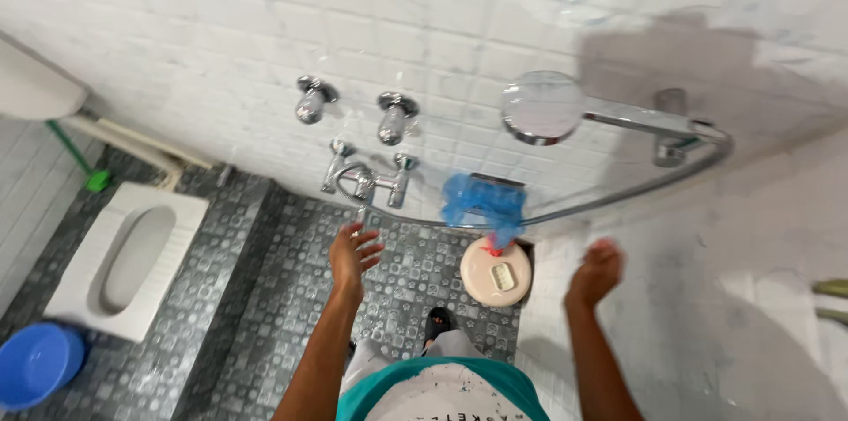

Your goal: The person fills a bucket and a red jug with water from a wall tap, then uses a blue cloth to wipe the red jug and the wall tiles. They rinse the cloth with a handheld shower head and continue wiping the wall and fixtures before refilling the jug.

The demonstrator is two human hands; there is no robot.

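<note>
The open left hand [353, 250] reaches under the chrome wall tap [364, 182], two chrome knobs [311, 99] at twelve o'clock, while the loosely curled, empty right hand [597, 271] hovers beside the white tiled wall [751, 235].

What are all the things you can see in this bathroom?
wall taps: two, silver, on the white tiled wall
mixer spout: one, silver, below the taps
shower head: one, silver, right of the taps, on a curved hose
blue plastic bag: one, blue, hanging under the shower head
round lid: one, cream, low by the wall, under the bag
squat toilet: one, white, floor at left
bucket: one, blue, bottom left corner
left hand: open, under the spout
right hand: empty, fingers curled, near the right wall
</note>
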